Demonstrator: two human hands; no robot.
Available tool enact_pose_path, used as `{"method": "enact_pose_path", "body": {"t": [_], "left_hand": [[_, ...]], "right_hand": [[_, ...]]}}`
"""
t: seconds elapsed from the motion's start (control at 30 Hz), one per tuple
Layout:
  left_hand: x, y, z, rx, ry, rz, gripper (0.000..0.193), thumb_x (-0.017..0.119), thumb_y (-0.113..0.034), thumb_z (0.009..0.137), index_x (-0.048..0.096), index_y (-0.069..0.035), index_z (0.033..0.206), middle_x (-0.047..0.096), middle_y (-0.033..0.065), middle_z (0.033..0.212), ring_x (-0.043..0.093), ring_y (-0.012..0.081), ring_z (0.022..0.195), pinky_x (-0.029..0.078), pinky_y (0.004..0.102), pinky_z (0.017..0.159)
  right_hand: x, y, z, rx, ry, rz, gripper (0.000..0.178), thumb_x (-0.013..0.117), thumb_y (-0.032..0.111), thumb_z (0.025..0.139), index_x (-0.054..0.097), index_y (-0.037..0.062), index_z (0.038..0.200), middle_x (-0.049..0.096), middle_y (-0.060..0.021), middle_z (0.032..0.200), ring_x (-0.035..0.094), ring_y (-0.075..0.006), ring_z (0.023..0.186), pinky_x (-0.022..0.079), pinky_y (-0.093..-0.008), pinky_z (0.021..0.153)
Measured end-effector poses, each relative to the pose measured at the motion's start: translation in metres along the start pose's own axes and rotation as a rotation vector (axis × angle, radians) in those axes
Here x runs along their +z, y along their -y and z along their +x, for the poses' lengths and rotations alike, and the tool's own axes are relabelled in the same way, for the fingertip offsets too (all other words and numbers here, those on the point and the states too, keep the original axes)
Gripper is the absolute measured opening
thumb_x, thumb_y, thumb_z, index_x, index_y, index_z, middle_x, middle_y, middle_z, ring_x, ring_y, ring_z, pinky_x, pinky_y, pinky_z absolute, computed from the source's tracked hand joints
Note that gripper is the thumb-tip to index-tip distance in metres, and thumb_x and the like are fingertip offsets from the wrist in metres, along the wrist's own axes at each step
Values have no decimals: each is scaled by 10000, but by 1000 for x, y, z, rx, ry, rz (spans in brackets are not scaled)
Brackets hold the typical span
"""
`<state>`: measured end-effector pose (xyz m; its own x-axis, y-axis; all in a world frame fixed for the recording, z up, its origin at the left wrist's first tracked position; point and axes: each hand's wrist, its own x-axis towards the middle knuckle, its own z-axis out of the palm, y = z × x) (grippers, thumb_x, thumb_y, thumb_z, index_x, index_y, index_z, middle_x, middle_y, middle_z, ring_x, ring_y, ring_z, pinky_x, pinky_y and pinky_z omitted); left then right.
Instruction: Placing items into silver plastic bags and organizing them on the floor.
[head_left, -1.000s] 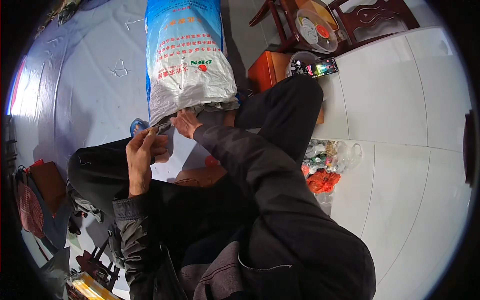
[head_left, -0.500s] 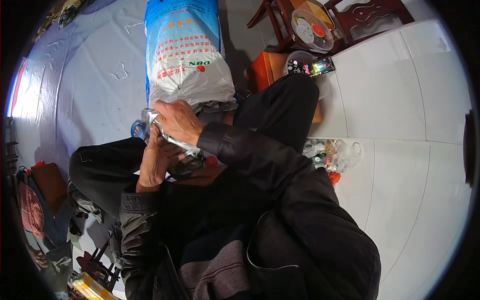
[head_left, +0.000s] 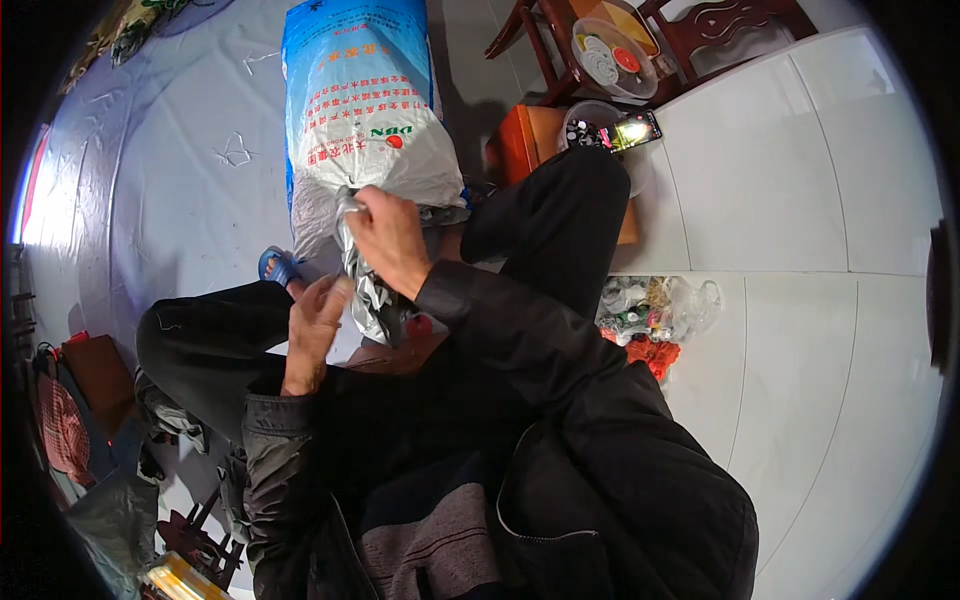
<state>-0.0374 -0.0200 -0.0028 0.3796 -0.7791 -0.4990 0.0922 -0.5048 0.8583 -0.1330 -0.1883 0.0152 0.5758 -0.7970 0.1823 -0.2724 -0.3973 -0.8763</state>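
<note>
My right hand is closed around the upper part of a crumpled, shiny silver sheet. The sheet hangs in folds toward my lap; whether it is foil, plastic or coated cloth I cannot tell. To its left is my left hand, fingers loosely stretched and fingertips close beside the folds, with nothing visible gripped. Just beyond both hands lies a full blue and white woven sack, its near end against my right hand. Dark grey material shows under that end.
A blue slipper on a foot is left of the sack. At right are an orange-brown stool, a lit phone on a clear tub, and a round container. Clear plastic bags lie on white tiles.
My right hand has shifted slightly right, bringing the silver sheet from slanted to nearly upright. My left hand has moved down and away from the right hand, its fingers loosening from the sheet.
</note>
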Motion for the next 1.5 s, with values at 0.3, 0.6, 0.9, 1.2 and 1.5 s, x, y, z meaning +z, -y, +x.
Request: {"method": "enact_pose_path", "body": {"t": [0.3,0.6,0.9,1.2,1.5], "left_hand": [[10,17,3,194,-246,477,142,652,-103,906,662,10,990,682,75,751,622,177,658,473,310,590],[5,7,8,202,-589,-371,196,723,-163,918,719,17,993,709,41,798,630,106,710,485,281,656],[8,-30,-9,83,-442,-722,300,758,-148,907,668,14,1143,683,31,923,574,93,818,470,297,753],[30,2,-38,399,-243,303,363,760,-278,923,641,20,1093,673,137,931,649,196,827,502,350,690],[23,10,-2,-185,-38,-821,389,554,-326,1032,641,46,1103,698,134,1020,689,224,891,556,347,740]], "right_hand": [[-14,-21,5,309,49,209,175,653,142,901,665,-28,941,615,-32,762,515,-99,714,443,-325,638],[-45,-25,12,312,253,305,242,638,124,965,678,-51,1127,678,-20,919,577,-88,811,464,-260,711],[-46,-43,13,127,268,75,324,630,152,983,643,-37,1245,674,-29,872,570,-84,770,472,-270,688],[-20,-24,-3,47,76,-127,364,600,156,970,617,37,1314,702,-161,843,673,-226,740,517,-386,676],[-25,27,-32,155,318,21,324,592,125,945,592,-41,1223,681,-282,918,673,-442,872,520,-518,751]]}}
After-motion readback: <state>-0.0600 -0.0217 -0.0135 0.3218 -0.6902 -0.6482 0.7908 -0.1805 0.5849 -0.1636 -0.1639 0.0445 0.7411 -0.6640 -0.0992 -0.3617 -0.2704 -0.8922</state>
